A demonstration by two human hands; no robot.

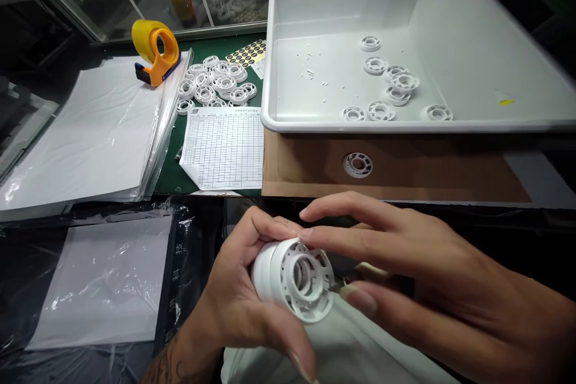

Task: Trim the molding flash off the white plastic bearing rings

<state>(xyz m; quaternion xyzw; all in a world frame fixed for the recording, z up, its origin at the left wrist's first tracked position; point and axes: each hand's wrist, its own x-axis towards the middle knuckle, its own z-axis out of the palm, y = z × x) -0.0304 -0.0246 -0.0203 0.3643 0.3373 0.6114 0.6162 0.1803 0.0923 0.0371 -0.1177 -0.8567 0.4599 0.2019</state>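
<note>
A short stack of white plastic rings lies in my left hand, whose fingers wrap round its far side with the thumb below. The front ring's slotted face points toward the lower right. My right hand is at the stack's right side, its fingertips at the upper rim and its thumb a little lower. Between thumb and fingers, a thin object beside the ring is too blurred to make out. One single white ring rests on the brown board beyond my hands.
Behind the board stands a white tray with several rings and small scraps. Left of it are a pile of rings, a printed form, a sticker sheet and an orange tape dispenser on stacked white sheets.
</note>
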